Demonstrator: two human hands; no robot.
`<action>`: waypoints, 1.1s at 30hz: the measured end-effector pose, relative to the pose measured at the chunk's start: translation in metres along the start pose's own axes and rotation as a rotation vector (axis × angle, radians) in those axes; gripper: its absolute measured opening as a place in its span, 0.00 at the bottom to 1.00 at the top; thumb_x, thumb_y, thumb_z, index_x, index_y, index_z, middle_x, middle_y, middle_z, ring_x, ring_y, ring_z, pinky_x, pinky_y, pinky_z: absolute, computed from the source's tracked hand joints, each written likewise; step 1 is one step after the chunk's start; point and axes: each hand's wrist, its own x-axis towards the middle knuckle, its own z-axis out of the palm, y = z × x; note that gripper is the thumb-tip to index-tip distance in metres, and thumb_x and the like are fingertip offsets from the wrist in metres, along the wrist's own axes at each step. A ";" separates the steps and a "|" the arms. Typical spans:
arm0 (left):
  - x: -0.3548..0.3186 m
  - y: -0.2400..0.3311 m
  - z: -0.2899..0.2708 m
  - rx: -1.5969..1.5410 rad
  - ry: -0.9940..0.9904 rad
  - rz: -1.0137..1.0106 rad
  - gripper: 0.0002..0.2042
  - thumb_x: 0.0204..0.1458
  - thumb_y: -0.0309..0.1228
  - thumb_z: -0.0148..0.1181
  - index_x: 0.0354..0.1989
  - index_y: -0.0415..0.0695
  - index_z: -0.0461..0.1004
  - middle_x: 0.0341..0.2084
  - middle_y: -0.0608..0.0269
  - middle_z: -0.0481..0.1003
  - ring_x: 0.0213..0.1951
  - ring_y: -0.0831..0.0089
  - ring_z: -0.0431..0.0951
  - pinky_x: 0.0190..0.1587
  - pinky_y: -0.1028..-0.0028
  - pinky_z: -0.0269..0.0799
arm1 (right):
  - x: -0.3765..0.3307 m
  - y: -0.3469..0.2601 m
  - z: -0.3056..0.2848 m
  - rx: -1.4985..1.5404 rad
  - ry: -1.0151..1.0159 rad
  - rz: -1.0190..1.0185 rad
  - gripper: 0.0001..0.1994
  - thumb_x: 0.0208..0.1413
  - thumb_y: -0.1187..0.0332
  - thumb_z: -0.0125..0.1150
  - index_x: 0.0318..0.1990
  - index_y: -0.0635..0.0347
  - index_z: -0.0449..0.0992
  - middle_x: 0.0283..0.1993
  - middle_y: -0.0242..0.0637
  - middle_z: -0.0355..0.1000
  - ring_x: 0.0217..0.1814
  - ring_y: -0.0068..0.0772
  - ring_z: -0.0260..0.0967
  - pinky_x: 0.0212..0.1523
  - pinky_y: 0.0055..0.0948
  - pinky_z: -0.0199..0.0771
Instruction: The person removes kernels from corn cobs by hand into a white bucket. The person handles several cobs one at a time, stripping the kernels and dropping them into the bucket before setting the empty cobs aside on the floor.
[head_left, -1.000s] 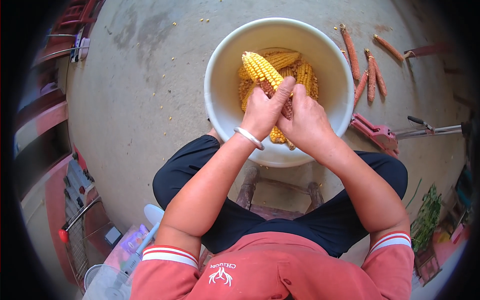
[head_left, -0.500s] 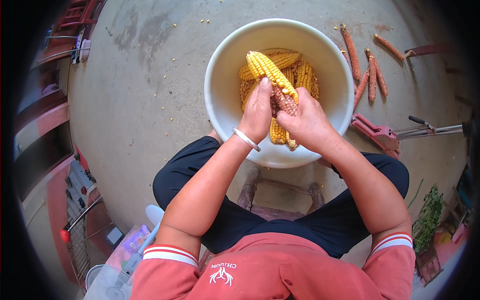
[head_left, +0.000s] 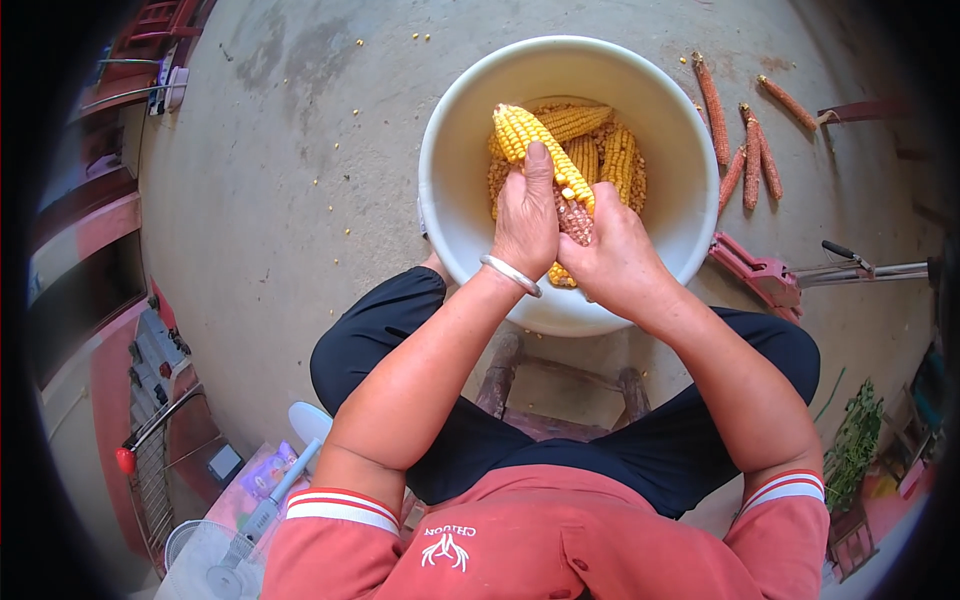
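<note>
- The left hand (head_left: pixel 525 222), a silver bangle (head_left: pixel 510 274) at its wrist, is wrapped around the upper part of a corn cob (head_left: pixel 543 150), thumb laid along the yellow kernels and pointing away from the body.
- The right hand (head_left: pixel 612 262) is closed around the lower part of the same cob, where the kernels are gone and the reddish core shows just beside its thumb.
- The cob's long axis runs from the hands up and to the left, its kernelled tip rising free past the left thumb; both hands touch it, the left one nearer the tip.
- The cob is held over the white bucket (head_left: pixel 455 190), above more yellow cobs (head_left: pixel 600 150) and loose kernels lying inside.
- The bucket's near rim sits between the knees, just under the wrists; its walls give room on all sides.
- Bare cobs (head_left: pixel 745 150) lie on the concrete well to the right, and a red hand tool (head_left: pixel 760 275) lies beside the bucket.
</note>
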 end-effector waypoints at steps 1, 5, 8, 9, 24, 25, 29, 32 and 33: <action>0.000 -0.003 0.000 0.001 0.000 0.000 0.30 0.64 0.55 0.36 0.33 0.36 0.71 0.23 0.59 0.73 0.27 0.70 0.73 0.34 0.66 0.68 | 0.000 0.000 0.000 0.061 -0.027 0.029 0.16 0.49 0.68 0.61 0.39 0.67 0.62 0.27 0.47 0.71 0.23 0.39 0.71 0.25 0.36 0.71; 0.000 -0.013 -0.002 0.066 0.093 0.094 0.27 0.66 0.51 0.37 0.33 0.36 0.71 0.23 0.59 0.73 0.27 0.68 0.73 0.34 0.65 0.68 | -0.001 -0.017 -0.009 0.456 -0.180 0.302 0.12 0.52 0.70 0.57 0.39 0.64 0.63 0.24 0.34 0.68 0.13 0.21 0.64 0.12 0.24 0.64; -0.002 -0.012 -0.002 0.148 0.078 0.136 0.23 0.66 0.47 0.41 0.35 0.37 0.71 0.27 0.56 0.75 0.30 0.67 0.74 0.37 0.65 0.69 | 0.006 -0.003 -0.014 0.511 -0.270 0.377 0.11 0.52 0.71 0.55 0.40 0.63 0.63 0.23 0.32 0.67 0.14 0.20 0.64 0.13 0.23 0.65; 0.000 -0.013 -0.004 0.106 0.008 0.119 0.21 0.65 0.46 0.42 0.39 0.37 0.70 0.29 0.55 0.75 0.33 0.68 0.74 0.40 0.66 0.69 | 0.009 0.003 -0.013 0.509 -0.266 0.374 0.11 0.52 0.71 0.55 0.40 0.63 0.63 0.23 0.32 0.67 0.14 0.20 0.64 0.13 0.23 0.65; 0.015 -0.013 -0.016 0.216 0.015 0.225 0.27 0.64 0.52 0.42 0.35 0.35 0.71 0.27 0.46 0.74 0.31 0.53 0.75 0.37 0.58 0.67 | -0.007 -0.017 -0.009 0.457 -0.246 0.292 0.15 0.53 0.71 0.57 0.45 0.65 0.61 0.25 0.33 0.67 0.15 0.20 0.64 0.14 0.23 0.65; 0.014 -0.011 -0.016 0.218 0.008 0.231 0.27 0.64 0.51 0.42 0.34 0.35 0.71 0.27 0.46 0.74 0.31 0.53 0.75 0.38 0.58 0.67 | -0.006 -0.015 -0.010 0.456 -0.245 0.293 0.15 0.53 0.71 0.57 0.45 0.65 0.61 0.25 0.33 0.67 0.15 0.20 0.64 0.14 0.23 0.65; 0.011 0.001 -0.018 0.193 -0.021 0.244 0.27 0.64 0.50 0.41 0.32 0.33 0.70 0.25 0.44 0.73 0.32 0.50 0.75 0.39 0.58 0.68 | -0.005 -0.013 -0.014 0.474 -0.302 0.316 0.13 0.53 0.70 0.55 0.43 0.65 0.62 0.24 0.34 0.67 0.16 0.23 0.65 0.14 0.24 0.65; 0.011 -0.005 -0.022 0.255 -0.007 0.150 0.27 0.64 0.50 0.42 0.31 0.33 0.70 0.26 0.42 0.73 0.33 0.50 0.76 0.39 0.57 0.69 | -0.004 -0.011 -0.011 0.495 -0.362 0.309 0.11 0.53 0.71 0.54 0.41 0.64 0.62 0.22 0.33 0.67 0.16 0.23 0.64 0.13 0.24 0.65; 0.011 -0.005 -0.022 0.251 -0.007 0.150 0.27 0.64 0.50 0.42 0.31 0.33 0.70 0.26 0.42 0.73 0.33 0.50 0.76 0.39 0.57 0.69 | -0.005 -0.008 -0.010 0.539 -0.392 0.298 0.10 0.54 0.72 0.54 0.40 0.61 0.61 0.20 0.30 0.64 0.13 0.19 0.61 0.12 0.22 0.62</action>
